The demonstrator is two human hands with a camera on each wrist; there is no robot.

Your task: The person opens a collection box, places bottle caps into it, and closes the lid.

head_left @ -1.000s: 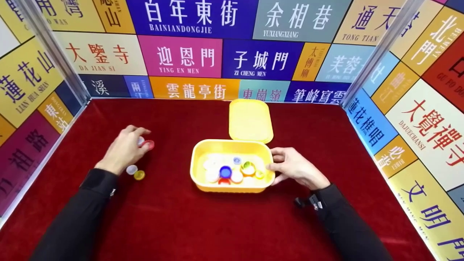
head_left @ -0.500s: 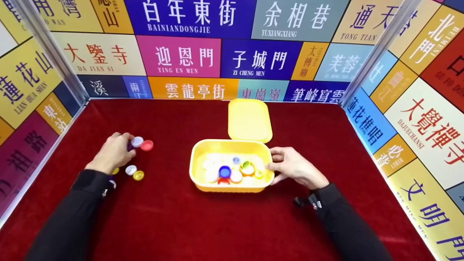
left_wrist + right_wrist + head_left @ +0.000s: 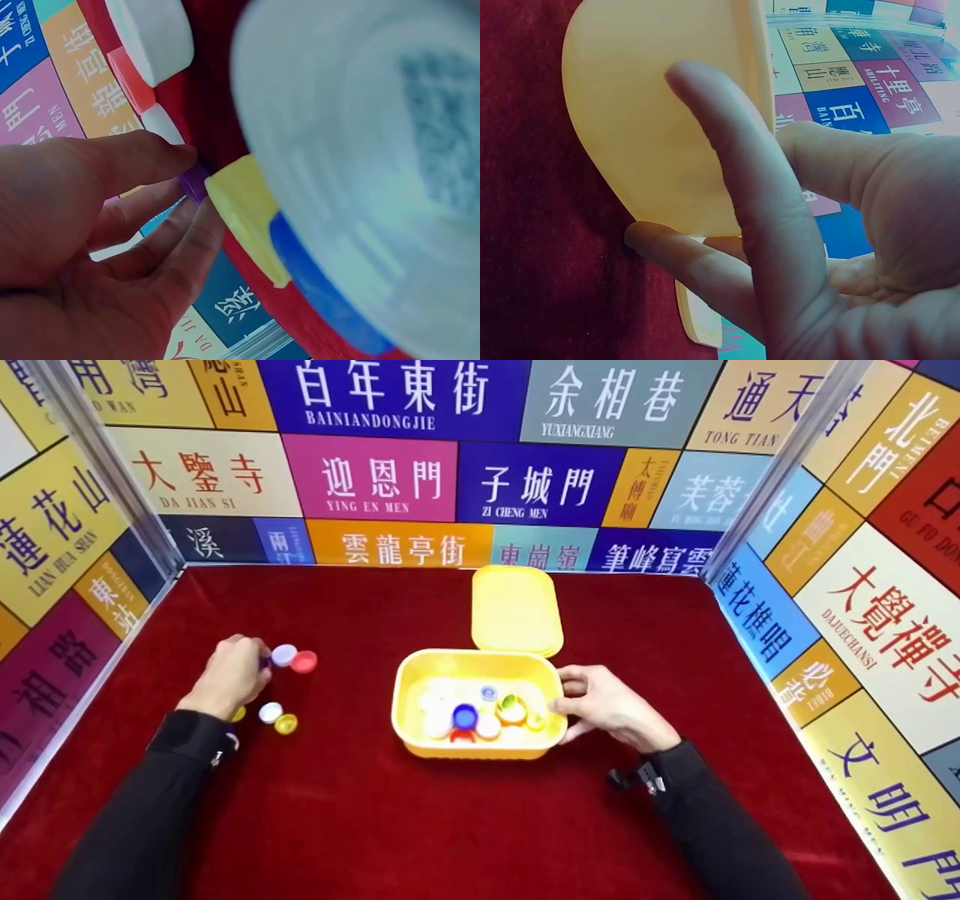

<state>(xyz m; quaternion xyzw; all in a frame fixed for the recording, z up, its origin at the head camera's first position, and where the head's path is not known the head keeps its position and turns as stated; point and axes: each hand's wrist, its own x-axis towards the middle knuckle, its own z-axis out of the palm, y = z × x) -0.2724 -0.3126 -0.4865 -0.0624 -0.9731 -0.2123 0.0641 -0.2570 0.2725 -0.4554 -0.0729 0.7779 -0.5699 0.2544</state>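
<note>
The left hand (image 3: 227, 679) pinches a purple cap (image 3: 195, 182); just right of the pinch lie a lavender cap (image 3: 284, 655) and a red cap (image 3: 304, 661), and below it a white cap (image 3: 271, 712) and a yellow cap (image 3: 286, 724). The right hand (image 3: 611, 706) grips a plain yellow container (image 3: 480, 751). The lid (image 3: 516, 609) beyond that grip is yellow too. Behind the hands, the sleeves (image 3: 131, 802) are black; beneath, the cloth (image 3: 450, 825) is deep red; beyond, lettered wall panels (image 3: 375, 476) mix blue, pink and orange.
</note>
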